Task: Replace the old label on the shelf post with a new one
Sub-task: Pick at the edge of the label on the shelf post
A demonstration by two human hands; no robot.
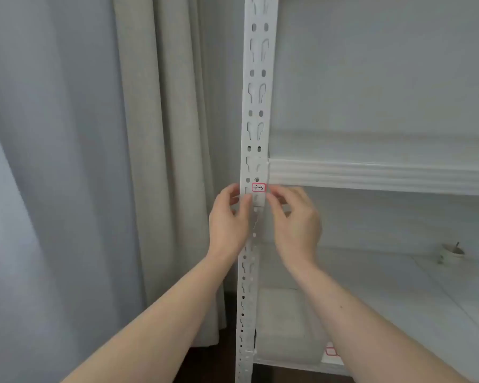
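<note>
A grey curtain (53, 161) hung at the far left, with a beige curtain (161, 134) beside it reaching almost to the white shelf post (256, 106). The post stood upright, perforated with slots and oval holes along its length.

The left hand (228, 222) was raised against the left edge of the post, its fingers curled and its thumb laid on the post's front face just below and left of the label (258, 187). Whether that grip actually pinched anything, or only rested on the metal, could not be told.

The label, a small white sticker with a red border and handwriting reading "2-3", sat on the front of the post, just below the level where the upper shelf (385, 175) joined it. It lay flat, between the two hands.

The right hand (295, 219) was at the post's right edge, its fingers bent, with the fingertips (274, 193) close beside the label's right end. The blur there hid whether this grip touched the label or merely hovered next to it.

Farther right, on the lower shelf (398, 286), a translucent plastic box (285, 324) stood near the post, and a small white cup (451, 254) with something dark sticking out of it stood near the back. A second red-bordered sticker (331, 351) showed at the lower shelf's front edge, partly covered by the right forearm.
</note>
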